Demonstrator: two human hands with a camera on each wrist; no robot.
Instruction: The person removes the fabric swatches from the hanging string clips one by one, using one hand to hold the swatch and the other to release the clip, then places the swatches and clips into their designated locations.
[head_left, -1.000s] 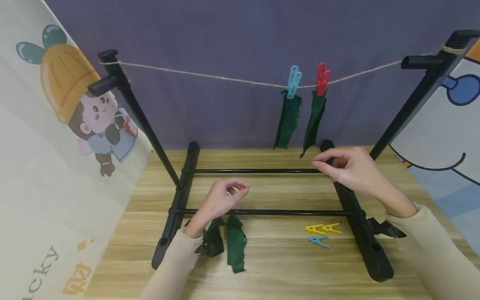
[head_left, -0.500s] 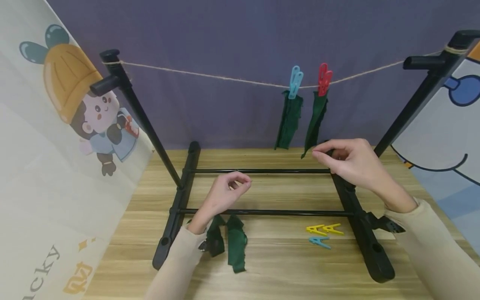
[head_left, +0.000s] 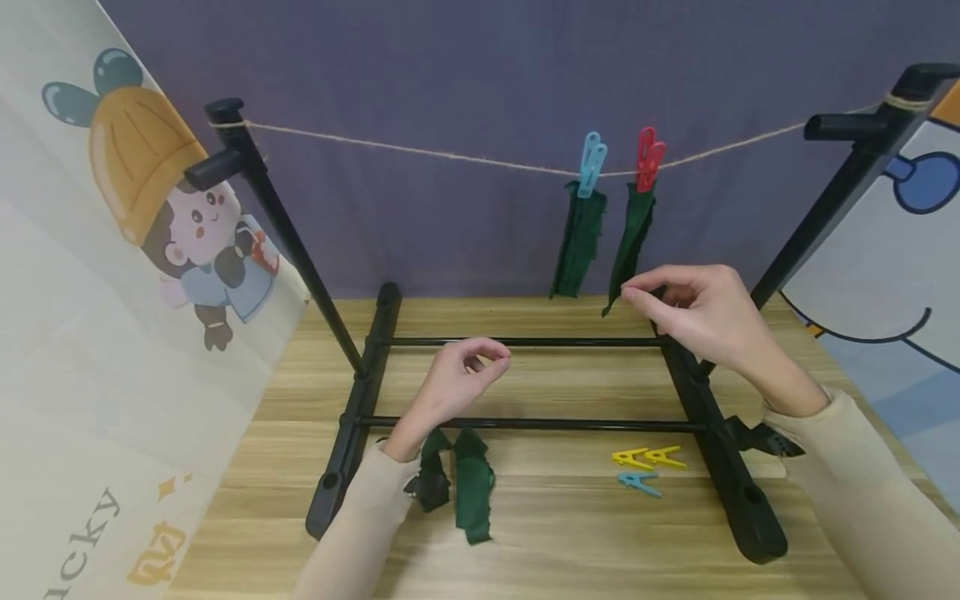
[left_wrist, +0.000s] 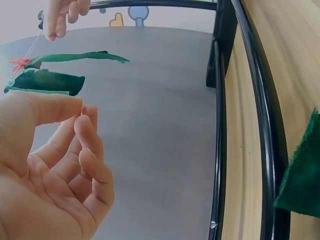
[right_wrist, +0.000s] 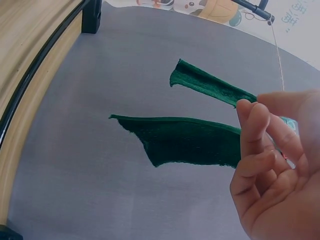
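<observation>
Two green strips (head_left: 583, 237) hang at 2 o'clock in the head view, clipped to the twine (head_left: 450, 155) by a blue peg (head_left: 589, 175) and a red peg (head_left: 648, 158); we judge these done. Left over on the worktop (head_left: 570, 533), we find a loose strip (head_left: 474, 492) at 6 o'clock, more green cloth (head_left: 432, 454) partly behind the left sleeve (head_left: 360, 517) near 7, and two yellow pegs (head_left: 624, 457) plus a spare blue peg (head_left: 636, 478) between 4 and 5. The left hand (head_left: 457, 379), toward 7, and the right hand (head_left: 705, 317), at 3, are loosely curled, holding nothing we can see. In the right wrist view the fingertips overlap a hanging strip; the left wrist view shows us that hand apart from both. Only the head view shows us the loose pegs.
</observation>
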